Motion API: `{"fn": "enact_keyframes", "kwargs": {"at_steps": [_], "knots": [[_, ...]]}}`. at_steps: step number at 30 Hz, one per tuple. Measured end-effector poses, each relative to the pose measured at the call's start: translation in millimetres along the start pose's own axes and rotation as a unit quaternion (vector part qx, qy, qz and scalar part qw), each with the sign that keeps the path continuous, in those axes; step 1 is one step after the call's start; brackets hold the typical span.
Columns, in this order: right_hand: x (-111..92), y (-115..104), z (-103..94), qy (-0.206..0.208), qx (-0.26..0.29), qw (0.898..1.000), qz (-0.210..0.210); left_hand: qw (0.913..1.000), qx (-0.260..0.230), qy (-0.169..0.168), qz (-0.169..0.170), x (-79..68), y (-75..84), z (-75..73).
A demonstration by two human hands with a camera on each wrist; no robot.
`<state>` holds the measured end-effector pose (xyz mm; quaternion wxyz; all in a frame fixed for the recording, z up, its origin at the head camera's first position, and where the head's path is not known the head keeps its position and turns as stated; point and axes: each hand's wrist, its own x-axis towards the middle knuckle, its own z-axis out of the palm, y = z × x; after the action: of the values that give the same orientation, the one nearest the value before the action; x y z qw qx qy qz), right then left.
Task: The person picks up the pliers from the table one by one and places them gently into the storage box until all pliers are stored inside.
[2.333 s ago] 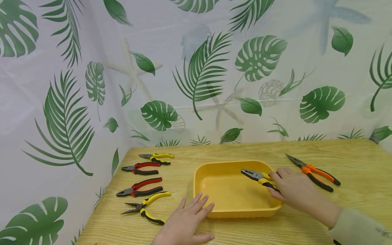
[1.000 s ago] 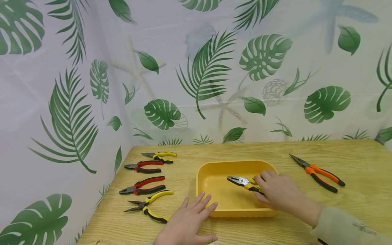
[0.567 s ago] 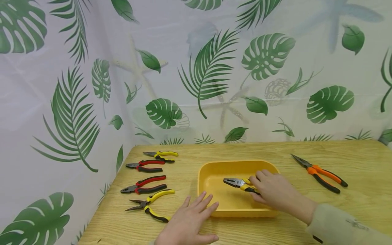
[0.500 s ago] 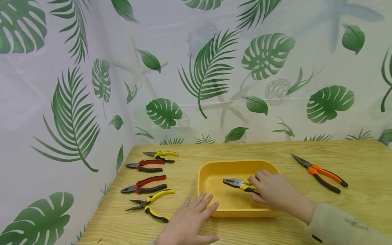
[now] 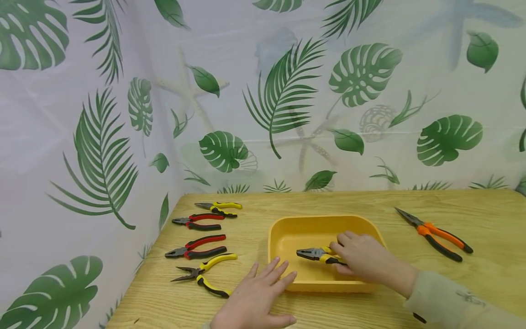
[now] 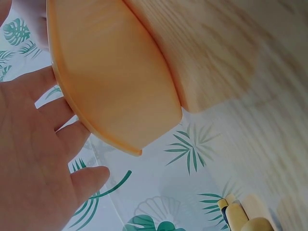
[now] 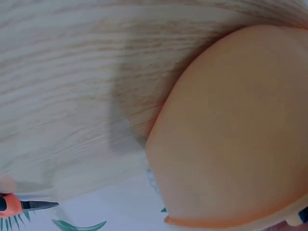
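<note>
In the head view, my right hand grips combination pliers by their yellow and black handles. Their metal nose points left, low inside a yellow plastic tray. Part of the handles is hidden by the fingers. My left hand lies with straight, spread fingers at the tray's front left corner. The left wrist view has the fingers of this hand right at the tray rim. The tray's outer wall fills much of the right wrist view.
Left of the tray lie two red and black combination pliers and two yellow and black long-nose pliers, one with jaws spread. Orange and black long-nose pliers lie to the right. A leaf-patterned cloth hangs behind the wooden table.
My right hand has carried the pliers leftward and down into the tray from over its right side. My left hand has stayed at the tray's corner. The head view has shifted slightly.
</note>
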<state>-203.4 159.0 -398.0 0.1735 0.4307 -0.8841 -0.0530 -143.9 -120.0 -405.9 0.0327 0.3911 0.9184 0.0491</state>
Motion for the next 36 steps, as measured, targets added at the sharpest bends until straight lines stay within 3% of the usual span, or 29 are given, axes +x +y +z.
{"fn": "enact_keyframes", "kwargs": {"at_steps": [11, 18, 36], "knots": [[6, 1, 8.5, -0.036, 0.009, 0.999, -0.021, 0.9999, 0.006, -0.009, -0.002, 1.1, -0.2, 0.5], [7, 3, 13.4, -0.025, 0.007, 0.999, -0.036, 0.9999, 0.01, -0.005, -0.004, 0.4, 0.0, 0.2], [11, 0, 17.4, -0.06, 0.045, 0.997, -0.021, 0.9998, 0.01, -0.011, -0.009, 0.5, 1.2, -0.1]]}}
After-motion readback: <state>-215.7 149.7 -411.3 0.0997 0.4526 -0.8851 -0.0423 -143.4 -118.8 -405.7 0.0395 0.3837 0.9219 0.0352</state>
